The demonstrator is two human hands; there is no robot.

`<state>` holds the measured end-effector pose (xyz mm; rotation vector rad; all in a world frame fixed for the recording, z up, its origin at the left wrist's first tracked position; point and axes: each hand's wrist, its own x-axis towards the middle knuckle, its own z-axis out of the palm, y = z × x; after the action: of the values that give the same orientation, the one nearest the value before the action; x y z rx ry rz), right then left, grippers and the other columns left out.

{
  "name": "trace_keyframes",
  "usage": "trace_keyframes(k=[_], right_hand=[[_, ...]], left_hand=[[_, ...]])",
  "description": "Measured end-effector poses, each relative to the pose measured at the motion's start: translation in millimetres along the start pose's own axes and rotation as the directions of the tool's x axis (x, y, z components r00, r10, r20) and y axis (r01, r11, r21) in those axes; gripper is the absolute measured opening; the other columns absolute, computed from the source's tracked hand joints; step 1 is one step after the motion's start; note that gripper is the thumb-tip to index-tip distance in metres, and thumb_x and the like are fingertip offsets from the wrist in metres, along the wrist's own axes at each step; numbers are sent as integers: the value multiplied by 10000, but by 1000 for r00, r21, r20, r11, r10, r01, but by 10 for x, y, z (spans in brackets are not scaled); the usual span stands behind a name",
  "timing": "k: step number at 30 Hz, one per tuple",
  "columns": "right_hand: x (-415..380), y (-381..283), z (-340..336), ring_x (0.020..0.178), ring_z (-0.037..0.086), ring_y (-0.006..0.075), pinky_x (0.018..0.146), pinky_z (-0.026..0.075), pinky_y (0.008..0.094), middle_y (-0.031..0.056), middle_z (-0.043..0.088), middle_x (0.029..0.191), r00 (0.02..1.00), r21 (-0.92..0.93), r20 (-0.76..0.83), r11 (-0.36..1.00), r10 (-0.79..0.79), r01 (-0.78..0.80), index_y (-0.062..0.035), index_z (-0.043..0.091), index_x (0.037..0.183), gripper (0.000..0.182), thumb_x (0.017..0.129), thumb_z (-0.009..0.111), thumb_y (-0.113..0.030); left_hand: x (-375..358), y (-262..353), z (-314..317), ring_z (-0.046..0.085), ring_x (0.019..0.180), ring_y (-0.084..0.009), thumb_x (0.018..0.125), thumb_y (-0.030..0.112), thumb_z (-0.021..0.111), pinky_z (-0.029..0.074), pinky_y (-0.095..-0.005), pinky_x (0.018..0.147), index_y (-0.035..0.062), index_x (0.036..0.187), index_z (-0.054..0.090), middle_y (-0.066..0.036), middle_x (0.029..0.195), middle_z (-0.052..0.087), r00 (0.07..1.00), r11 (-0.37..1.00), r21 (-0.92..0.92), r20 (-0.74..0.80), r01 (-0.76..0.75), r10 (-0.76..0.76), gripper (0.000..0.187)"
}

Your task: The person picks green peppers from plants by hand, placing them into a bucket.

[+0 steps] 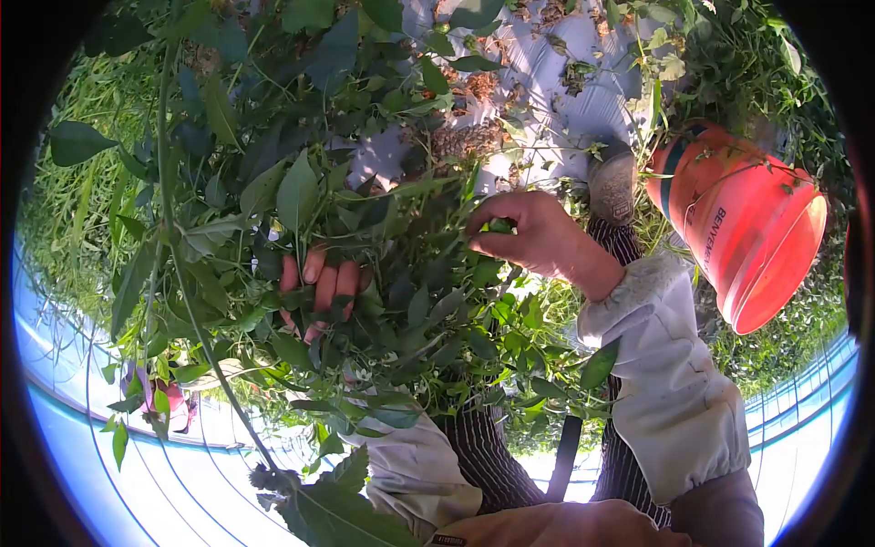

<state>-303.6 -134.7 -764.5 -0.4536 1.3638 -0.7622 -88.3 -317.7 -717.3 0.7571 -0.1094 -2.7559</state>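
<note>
Here, right hand (pixel 545 239): thumb and forefinger curled close at the leafy plant (pixel 419 308), grip impossible to tell; left hand (pixel 326 287): fingers bent among its leaves, partly hidden, hold likewise unclear. Plant: dense, dark green, pointed leaves, before striped trousers (pixel 483 460). Container: one red lettered bucket (pixel 729 219), at right, contents indiscernible. Foreground leaf (pixel 342 518): cut off by lower edge

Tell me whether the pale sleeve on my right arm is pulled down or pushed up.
Pulled down: the pale sleeve covers the forearm to the wrist, leaving the right hand bare.
</note>
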Motion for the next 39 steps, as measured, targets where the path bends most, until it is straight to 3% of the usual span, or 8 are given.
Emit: trace_keyframes(k=[7,18,28,31,33,35,37,39], right_hand=[[-224,-218,461,886,667,282,799,516,361,136,683,953,993,205,117,978,23,-47,-85,642,1098,364,744,706,-142],[-364,-462,849,724,621,300,619,514,410,93,563,826,961,-406,-83,889,-265,210,-66,595,1022,352,702,676,-187],[-326,-499,685,694,622,294,604,513,393,103,596,800,866,-459,53,759,-497,463,-46,633,851,233,665,692,-173],[-453,-399,561,668,634,244,606,515,332,87,640,802,846,-107,-93,850,-525,516,-19,642,855,224,708,739,-158],[-582,-559,336,663,633,181,592,506,282,59,659,814,999,380,24,924,-39,27,-3,643,867,212,786,750,-166],[-575,-537,99,651,599,133,566,490,249,44,619,790,967,714,85,663,240,-227,-10,633,882,211,879,691,-212],[-554,-281,-134,627,583,133,542,482,245,64,605,784,998,913,44,404,39,-56,-24,630,917,187,908,658,-209],[-458,-325,-288,611,570,128,532,468,233,72,593,784,997,960,-69,270,-42,77,-23,621,941,190,941,614,-213]], left_hand=[[17,-10,65,460,585,-99,1037,427,233,330,-251,747,154,925,462,80,512,523,999,999,19,-16,-31,31,373],[60,-75,161,455,585,-110,1036,414,244,350,-258,713,146,920,471,71,508,509,994,996,21,-73,-82,84,370],[95,-123,151,451,590,-125,1037,437,263,350,-269,685,147,911,473,51,513,510,987,994,1,-122,-108,108,379],[63,-38,-44,445,595,-104,1012,447,353,401,-253,609,134,927,478,42,565,475,998,997,77,-63,-10,15,348],[122,-266,240,447,620,-107,1016,404,358,385,-229,611,105,987,469,-13,658,485,966,993,109,-249,-49,75,320],[141,-389,221,453,662,-107,1004,420,391,359,-268,663,107,980,521,41,607,471,788,930,116,-501,-350,359,341],[85,-199,41,443,647,-114,938,319,469,378,-305,695,79,1044,535,5,764,512,986,985,164,-151,-47,72,270],[202,-461,323,435,636,-127,859,274,526,382,-366,749,45,1079,538,-30,878,524,803,906,-24,-472,-423,363,318]])
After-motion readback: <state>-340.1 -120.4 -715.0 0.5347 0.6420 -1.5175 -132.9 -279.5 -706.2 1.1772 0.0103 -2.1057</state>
